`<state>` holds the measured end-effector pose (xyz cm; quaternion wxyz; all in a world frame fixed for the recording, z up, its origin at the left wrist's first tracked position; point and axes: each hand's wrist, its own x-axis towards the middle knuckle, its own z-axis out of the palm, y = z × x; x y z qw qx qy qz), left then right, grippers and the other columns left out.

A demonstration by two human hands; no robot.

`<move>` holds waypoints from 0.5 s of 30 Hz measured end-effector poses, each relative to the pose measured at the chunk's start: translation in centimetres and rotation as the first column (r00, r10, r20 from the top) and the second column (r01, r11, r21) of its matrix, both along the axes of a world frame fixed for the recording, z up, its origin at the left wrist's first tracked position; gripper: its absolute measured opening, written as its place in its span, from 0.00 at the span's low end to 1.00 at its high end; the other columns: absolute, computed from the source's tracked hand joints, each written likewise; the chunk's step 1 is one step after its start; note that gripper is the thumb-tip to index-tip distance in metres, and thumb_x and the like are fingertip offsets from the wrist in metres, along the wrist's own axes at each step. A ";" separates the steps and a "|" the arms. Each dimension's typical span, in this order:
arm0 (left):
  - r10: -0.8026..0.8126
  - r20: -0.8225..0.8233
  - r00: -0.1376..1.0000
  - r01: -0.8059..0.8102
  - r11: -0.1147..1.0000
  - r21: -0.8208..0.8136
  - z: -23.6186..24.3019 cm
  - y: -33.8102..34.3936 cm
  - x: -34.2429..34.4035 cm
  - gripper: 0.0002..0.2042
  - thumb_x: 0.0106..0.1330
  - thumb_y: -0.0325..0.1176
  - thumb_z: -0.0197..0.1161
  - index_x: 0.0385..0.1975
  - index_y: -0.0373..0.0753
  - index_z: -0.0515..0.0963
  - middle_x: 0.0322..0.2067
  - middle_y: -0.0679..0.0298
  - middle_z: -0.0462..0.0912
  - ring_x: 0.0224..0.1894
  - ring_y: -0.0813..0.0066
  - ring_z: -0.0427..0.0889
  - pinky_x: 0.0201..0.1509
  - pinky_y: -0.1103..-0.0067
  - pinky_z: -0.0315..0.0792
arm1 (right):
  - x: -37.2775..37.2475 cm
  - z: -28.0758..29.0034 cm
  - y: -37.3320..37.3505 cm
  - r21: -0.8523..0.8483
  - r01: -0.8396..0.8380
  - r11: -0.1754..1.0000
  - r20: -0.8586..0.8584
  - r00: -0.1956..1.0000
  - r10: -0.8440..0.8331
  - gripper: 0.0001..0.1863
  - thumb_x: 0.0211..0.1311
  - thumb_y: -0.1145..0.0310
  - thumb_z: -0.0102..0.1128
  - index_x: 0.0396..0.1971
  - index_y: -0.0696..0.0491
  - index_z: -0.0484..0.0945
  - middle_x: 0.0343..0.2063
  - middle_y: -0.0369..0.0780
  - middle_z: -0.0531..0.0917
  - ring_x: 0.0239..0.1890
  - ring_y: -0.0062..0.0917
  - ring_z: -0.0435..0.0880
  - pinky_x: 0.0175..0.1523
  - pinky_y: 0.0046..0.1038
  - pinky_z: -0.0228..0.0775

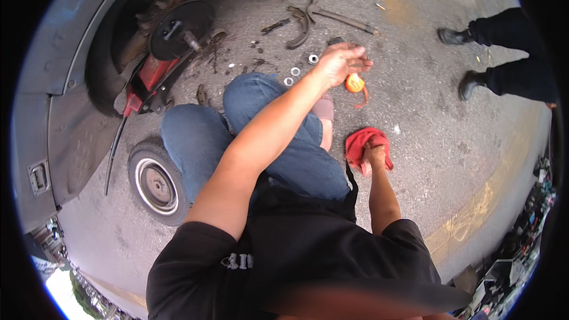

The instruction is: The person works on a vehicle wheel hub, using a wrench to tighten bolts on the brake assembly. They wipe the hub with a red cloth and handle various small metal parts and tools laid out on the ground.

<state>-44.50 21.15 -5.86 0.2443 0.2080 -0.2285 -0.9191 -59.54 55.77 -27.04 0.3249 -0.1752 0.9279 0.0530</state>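
My left hand (342,64) reaches across my knees over the asphalt, fingers stretched out and nothing visible in them. Just below it lies a round orange-yellow object (355,83) with a reddish strip trailing from it; its kind is unclear. Three metal rings (295,72) lie on the ground beside that wrist. Beyond them are a curved brake shoe (304,28) and a hammer (344,19). A small dark piece (336,41) is partly hidden behind the hand. To my right, my right hand (374,155) is closed on a bunched red cloth (357,142) at ground level.
A vehicle (77,136) stands at left, its wheel hub (181,29) bare above a red jack (155,76). A removed wheel (155,182) rests by my left knee. Another person's legs (504,29) are at far right. Piled clutter (521,237) lines the lower right edge.
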 end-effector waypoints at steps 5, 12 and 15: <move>0.238 0.158 0.958 -0.222 0.969 -0.111 2.6 -0.4 -0.5 0.06 0.60 0.16 0.66 0.32 0.30 0.75 0.28 0.52 0.83 0.29 0.59 0.88 0.32 0.67 0.86 | -0.6 -4.1 -0.4 0.189 -0.191 0.963 0.096 0.980 0.176 0.63 0.64 0.36 0.53 0.66 0.81 0.33 0.62 0.62 0.72 0.65 0.48 0.74 0.66 0.40 0.69; 0.362 0.217 0.906 -0.096 0.678 -0.729 12.7 -7.6 7.3 0.08 0.60 0.21 0.71 0.36 0.25 0.81 0.29 0.50 0.87 0.27 0.67 0.88 0.31 0.76 0.86 | -0.6 -2.1 -2.2 0.069 -0.185 0.980 -0.001 0.983 0.185 0.21 0.60 0.54 0.64 0.43 0.55 0.87 0.47 0.48 0.87 0.53 0.38 0.85 0.56 0.36 0.78; 0.411 0.436 0.800 0.116 0.607 -0.786 15.1 -8.9 14.0 0.12 0.66 0.31 0.70 0.41 0.28 0.84 0.31 0.53 0.88 0.30 0.71 0.89 0.32 0.79 0.84 | -1.5 -0.5 -2.8 0.031 -0.260 0.965 -0.064 0.963 0.261 0.25 0.49 0.50 0.76 0.40 0.56 0.88 0.42 0.49 0.88 0.47 0.42 0.88 0.49 0.40 0.81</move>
